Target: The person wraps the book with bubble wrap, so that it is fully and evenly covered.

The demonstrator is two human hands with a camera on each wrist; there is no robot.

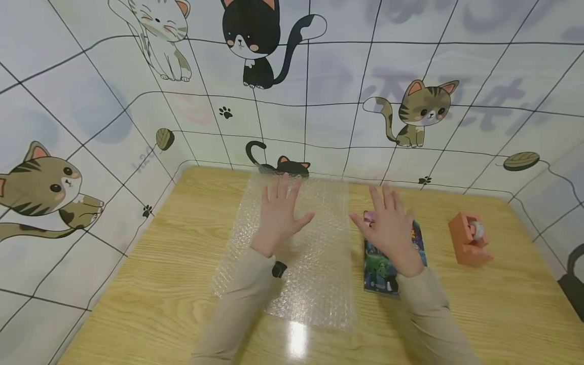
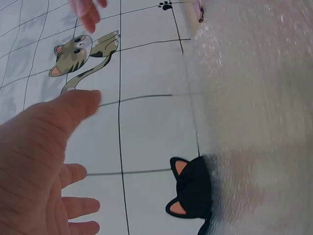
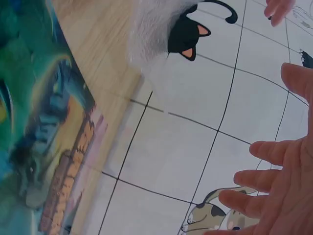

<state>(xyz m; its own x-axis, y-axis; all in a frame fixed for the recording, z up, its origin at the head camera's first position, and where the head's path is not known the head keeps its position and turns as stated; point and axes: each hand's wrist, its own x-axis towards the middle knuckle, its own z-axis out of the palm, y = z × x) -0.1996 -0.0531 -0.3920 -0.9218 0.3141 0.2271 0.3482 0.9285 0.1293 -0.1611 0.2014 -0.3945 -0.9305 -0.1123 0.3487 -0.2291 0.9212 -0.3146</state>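
My left hand [image 1: 280,215] hovers with spread fingers over a sheet of bubble wrap [image 1: 315,284] that lies flat on the wooden table. Over a colourful book [image 1: 380,271] is my right hand [image 1: 388,228], its fingers also spread and nothing in them. The book lies just right of the bubble wrap, partly hidden by that hand and wrist. In the left wrist view the left hand [image 2: 39,152] is apart from the wrap [image 2: 264,107]. The right wrist view has the right hand [image 3: 274,181] at one edge and the book's cover [image 3: 44,112] at the other.
An orange tape dispenser [image 1: 470,241] with a roll of tape stands to the right of the book. Behind and beside the wooden table [image 1: 182,284] hangs a white sheet [image 1: 337,121] printed with cats and grid lines. Something dark [image 1: 575,284] shows at the far right edge.
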